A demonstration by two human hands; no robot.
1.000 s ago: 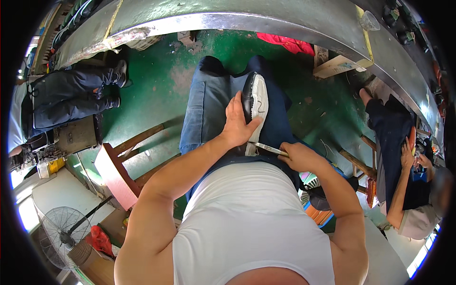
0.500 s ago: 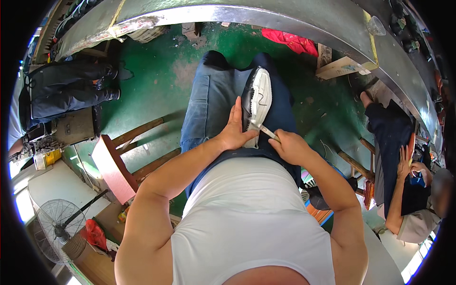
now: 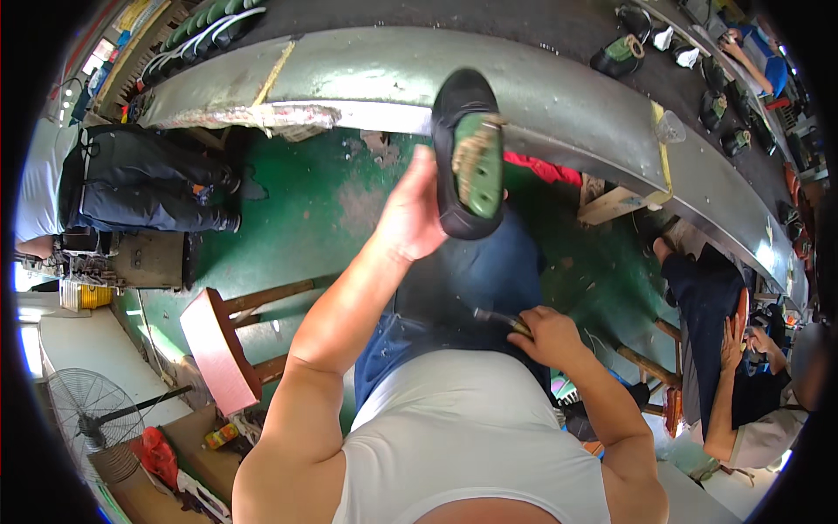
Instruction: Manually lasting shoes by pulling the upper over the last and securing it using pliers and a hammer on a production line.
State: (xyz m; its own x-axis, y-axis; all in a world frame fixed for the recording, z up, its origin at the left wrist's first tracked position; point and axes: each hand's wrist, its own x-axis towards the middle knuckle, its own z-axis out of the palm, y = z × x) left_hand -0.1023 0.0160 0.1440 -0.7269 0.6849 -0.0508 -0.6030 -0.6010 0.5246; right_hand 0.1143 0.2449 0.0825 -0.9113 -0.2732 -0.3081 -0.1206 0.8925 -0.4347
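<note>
My left hand (image 3: 413, 210) grips a black shoe (image 3: 463, 90) by its side, held up in front of the metal-edged bench. A green shoe last (image 3: 484, 188) fills its opening, and some tan cord lies across the last. The sole faces away from me and is hidden. Lower down, above my lap, my right hand (image 3: 550, 337) is closed round the handle of a slim tool with a metallic front part (image 3: 491, 316). Its tip points left and is blurred, so its exact kind is unclear. The tool and shoe are apart.
The curved metal bench (image 3: 367, 65) spans the front, with more black shoes (image 3: 618, 55) at its far right. A wooden stool (image 3: 218, 349) stands left, near a fan (image 3: 92, 424). One person (image 3: 157, 179) stands left; another (image 3: 724, 349) sits right, hands on a shoe sole.
My left hand has raised the shoe from my lap toward the bench and turned it from pale sole up to its black upper. The tool, still in my right hand, has come away from the shoe.
</note>
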